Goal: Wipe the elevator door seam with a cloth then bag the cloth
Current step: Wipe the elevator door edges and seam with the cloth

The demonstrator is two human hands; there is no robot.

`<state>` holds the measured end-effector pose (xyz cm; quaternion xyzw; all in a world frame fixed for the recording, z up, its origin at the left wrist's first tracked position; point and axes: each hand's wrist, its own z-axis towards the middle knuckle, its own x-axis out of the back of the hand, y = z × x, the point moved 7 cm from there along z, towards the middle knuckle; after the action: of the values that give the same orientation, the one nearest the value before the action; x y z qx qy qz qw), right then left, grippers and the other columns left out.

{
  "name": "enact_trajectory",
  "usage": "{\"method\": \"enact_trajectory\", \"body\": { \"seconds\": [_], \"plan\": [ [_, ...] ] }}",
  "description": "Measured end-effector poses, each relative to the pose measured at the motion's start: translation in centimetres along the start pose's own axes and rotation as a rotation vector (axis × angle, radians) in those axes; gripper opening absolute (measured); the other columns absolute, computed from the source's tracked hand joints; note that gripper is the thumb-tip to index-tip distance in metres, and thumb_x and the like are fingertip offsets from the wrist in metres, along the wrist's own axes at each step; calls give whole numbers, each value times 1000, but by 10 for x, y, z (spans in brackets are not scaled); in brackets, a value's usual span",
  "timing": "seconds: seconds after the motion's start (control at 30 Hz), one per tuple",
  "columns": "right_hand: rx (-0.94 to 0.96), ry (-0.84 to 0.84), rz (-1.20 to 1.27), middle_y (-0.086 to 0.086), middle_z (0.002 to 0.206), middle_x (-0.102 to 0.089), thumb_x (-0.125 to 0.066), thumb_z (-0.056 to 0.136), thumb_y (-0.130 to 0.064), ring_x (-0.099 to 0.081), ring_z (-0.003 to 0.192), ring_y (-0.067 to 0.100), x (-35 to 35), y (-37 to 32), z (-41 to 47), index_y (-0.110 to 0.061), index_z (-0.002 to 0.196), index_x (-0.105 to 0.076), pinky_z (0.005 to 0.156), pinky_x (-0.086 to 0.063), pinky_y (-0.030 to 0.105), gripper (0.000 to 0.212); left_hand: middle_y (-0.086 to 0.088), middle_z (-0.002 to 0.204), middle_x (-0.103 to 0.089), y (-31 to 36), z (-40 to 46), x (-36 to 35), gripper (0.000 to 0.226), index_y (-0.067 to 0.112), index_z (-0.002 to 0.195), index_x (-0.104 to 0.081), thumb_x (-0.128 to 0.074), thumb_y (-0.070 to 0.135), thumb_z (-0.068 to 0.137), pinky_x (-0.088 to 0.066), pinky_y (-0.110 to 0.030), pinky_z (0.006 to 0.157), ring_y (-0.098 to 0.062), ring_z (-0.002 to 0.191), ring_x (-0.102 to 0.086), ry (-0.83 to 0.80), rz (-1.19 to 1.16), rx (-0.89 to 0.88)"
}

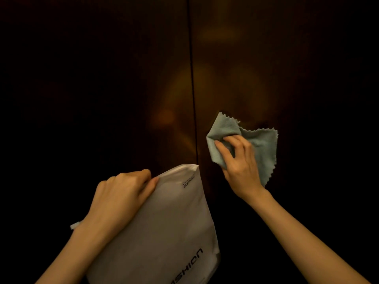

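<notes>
Fingers [227,144] of the right hand [240,162] are curled into the cloth [260,140], bunching its middle while the pinked edges fan out above and to the right of the knuckles; the thumb is hidden behind the fabric, so how it closes I cannot tell. That cloth, a pale grey-green, sits just right of the seam [192,89], near it but apart from it, and whether it actually presses on the door [287,68] or hovers just off it is hard to say from where I stand. Down to the left, the left hand [123,191] pinches the top corner of the bag [168,222], fingers folded over the rim and thumb flat along its edge. That bag is white, slanted up toward the seam, its upper corner lying right across the foot of the dark line, with "FASHION" printed small near the top and large near the bottom. Behind both hands the door panels are a deep brown, glossy enough to throw back dim amber smears of light around the middle, and the seam runs as a thin black line from the top edge down to the bag. Everything off to the sides falls away into near darkness. A small white tab [74,225] pokes out beside the left wrist.
</notes>
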<state>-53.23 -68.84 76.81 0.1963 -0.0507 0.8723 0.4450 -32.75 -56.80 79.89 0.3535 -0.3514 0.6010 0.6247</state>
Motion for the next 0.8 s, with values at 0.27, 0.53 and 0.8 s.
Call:
{"method": "enact_trajectory", "body": {
  "seconds": [0.27,0.53,0.8],
  "plan": [
    [-42,-11,-167,14,139,-33,-68,76,-13,-29,131,32,-32,-66,44,-7,135,-40,107,-25,46,65,10,59,-45,-92,-9,-4,50,27,69,-47,-16,62,88,-42,-29,49,-12,60,-60,13,1,-106],
    [-291,-172,-272,15,143,-28,-78,68,-17,-26,132,33,-47,-63,-18,-8,140,-30,101,-37,51,87,7,65,-50,-92,1,-1,35,27,73,-48,-32,51,93,-44,-28,57,-10,67,-58,-39,-86,-126],
    [-313,-108,-305,16,148,-23,-50,78,-31,-18,136,33,-26,-45,47,-6,142,-33,102,-34,53,71,8,68,-53,-91,6,-10,33,28,76,-49,-32,50,93,-39,-27,56,-11,70,-59,-9,-121,-93]
  ]
}}
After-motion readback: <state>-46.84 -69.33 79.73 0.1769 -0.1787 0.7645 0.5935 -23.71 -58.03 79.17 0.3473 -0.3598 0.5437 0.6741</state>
